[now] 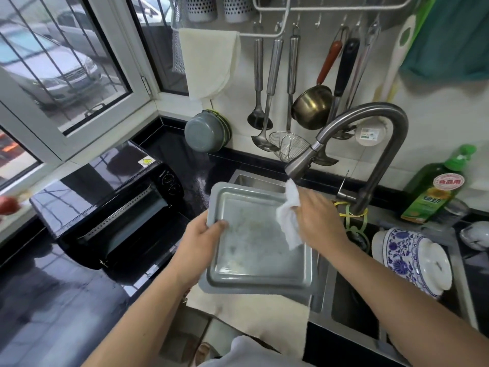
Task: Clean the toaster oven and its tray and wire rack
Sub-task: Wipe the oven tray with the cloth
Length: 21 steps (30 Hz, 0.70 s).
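Black counter (53,300): 1 toaster oven (111,205), 1 tray (258,239), 2 hands (264,221)

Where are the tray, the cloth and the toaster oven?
tray (254,250), head view, on its bare floor
cloth (288,221), head view, on its middle fold
toaster oven (87,192), head view, on its glossy top

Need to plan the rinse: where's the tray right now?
In the head view the tray is centre frame, held over the sink's left edge by the left hand, right of the toaster oven, below the faucet.
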{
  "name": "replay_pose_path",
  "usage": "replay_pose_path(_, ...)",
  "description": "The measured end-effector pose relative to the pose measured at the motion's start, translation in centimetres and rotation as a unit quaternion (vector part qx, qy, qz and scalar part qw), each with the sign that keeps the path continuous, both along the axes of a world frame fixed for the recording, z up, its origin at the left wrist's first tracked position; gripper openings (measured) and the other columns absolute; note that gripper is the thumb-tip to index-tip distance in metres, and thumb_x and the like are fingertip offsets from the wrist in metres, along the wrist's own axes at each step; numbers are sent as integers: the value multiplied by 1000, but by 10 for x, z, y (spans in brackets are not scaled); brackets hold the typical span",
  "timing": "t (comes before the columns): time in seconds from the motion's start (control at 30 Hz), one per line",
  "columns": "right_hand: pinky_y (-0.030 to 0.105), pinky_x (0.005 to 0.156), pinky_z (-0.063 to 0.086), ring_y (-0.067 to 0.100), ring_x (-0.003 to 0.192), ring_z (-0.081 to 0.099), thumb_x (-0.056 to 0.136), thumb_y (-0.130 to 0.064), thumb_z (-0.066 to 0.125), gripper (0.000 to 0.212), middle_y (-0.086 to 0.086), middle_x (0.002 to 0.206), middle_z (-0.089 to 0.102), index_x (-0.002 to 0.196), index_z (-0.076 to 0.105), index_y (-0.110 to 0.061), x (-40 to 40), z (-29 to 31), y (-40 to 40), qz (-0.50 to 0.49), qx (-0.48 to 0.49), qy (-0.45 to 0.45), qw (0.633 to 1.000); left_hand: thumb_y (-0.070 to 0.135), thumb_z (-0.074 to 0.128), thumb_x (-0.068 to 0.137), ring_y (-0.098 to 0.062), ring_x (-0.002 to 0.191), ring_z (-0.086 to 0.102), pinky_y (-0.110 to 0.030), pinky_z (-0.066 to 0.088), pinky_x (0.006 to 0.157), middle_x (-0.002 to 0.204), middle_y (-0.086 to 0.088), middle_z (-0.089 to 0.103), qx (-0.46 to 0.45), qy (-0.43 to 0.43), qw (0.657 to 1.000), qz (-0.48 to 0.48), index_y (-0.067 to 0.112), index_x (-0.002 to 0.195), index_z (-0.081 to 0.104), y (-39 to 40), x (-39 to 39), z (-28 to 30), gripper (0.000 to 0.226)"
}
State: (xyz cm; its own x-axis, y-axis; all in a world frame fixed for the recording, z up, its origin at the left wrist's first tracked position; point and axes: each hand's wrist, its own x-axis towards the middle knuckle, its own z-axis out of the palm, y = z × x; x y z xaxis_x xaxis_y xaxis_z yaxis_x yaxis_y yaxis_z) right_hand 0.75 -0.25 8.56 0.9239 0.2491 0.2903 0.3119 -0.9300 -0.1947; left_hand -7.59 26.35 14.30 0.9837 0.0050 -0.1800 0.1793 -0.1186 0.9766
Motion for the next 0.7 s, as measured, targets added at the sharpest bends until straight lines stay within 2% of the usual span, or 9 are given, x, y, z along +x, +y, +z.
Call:
replay_pose_path(0.13, 49, 120, 20, 40, 147, 25, 104, -28, 40, 53, 22, 156, 32, 149, 36, -1, -13, -10, 11, -87, -107, 35, 990, 42, 42, 111, -23, 99, 78, -28, 63, 74, 110, -3, 79, -61, 42, 997, 16, 36, 107, 77, -2, -10, -10, 35)
replay_pose_path(0.2, 51, 122, 8, 49, 149, 9, 104, -31, 31, 56, 31, 159, 18, 147, 31, 6, -26, -3, 36, -90, -87, 51, 991, 50, 39, 110, -20, 101, 77, -25, 62, 73, 112, -2, 79, -106, 55, 992, 40, 38, 110, 76, -7, -15, -15, 39)
replay_pose_path(0.27, 49, 124, 2, 50, 149, -6, 103, -32, 30, 64, 33, 161, 2, 150, 20, 9, -37, 2, 62, -72, -35, 73, 994, 57, 38, 108, -25, 114, 73, -32, 62, 83, 124, -6, 75, -167, 71, 983, 37, 35, 124, 72, -13, -17, -21, 44)
replay_pose_path(0.37, 46, 124, -8, 32, 147, -32, 103, -38, 30, 74, 16, 161, -30, 158, -11, -11, -51, 8, 104, 48, 6, 119, 992, 63, 34, 106, -33, 133, 61, -48, 53, 106, 143, -14, 64, -284, 139, 949, 3, 26, 146, 58, -26, -19, -25, 60)
replay_pose_path(0.5, 29, 123, -10, 2, 146, -30, 106, -35, 34, 72, -10, 161, -27, 155, -17, -28, -67, 35, 126, 207, 158, 171, 950, 67, 45, 101, -26, 144, 50, -45, 37, 120, 156, -8, 52, -413, 143, 896, 76, 24, 155, 48, -24, -18, -31, 69)
replay_pose_path(0.57, 26, 122, -13, -4, 142, -34, 104, -29, 38, 76, -14, 157, -33, 155, -19, -28, -78, 43, 127, 254, 143, 224, 930, 67, 60, 93, -20, 139, 53, -43, 34, 122, 149, -4, 57, -452, 140, 875, 106, 21, 144, 60, -15, -19, -34, 69)
replay_pose_path(0.6, 26, 121, -14, -4, 140, -36, 103, -28, 37, 78, -13, 156, -36, 156, -20, -25, -86, 45, 129, 272, 108, 229, 928, 67, 61, 92, -15, 126, 63, -38, 42, 116, 132, -1, 67, -458, 127, 874, 101, 22, 125, 74, -12, -19, -35, 58)
replay_pose_path(0.67, 27, 121, -15, -2, 142, -35, 104, -36, 26, 73, -10, 158, -37, 156, -22, -21, -101, 49, 136, 284, 79, 218, 930, 66, 46, 101, -6, 94, 76, -25, 59, 85, 99, 6, 78, -468, 127, 868, 111, 26, 87, 84, -8, -14, -34, 57)
replay_pose_path(0.7, 27, 121, -13, 0, 144, -32, 104, -40, 21, 70, -8, 160, -33, 157, -20, -20, -108, 50, 138, 283, 74, 205, 934, 64, 41, 104, -9, 90, 78, -26, 61, 77, 92, 2, 79, -483, 140, 857, 115, 21, 89, 83, -6, -13, -31, 62)
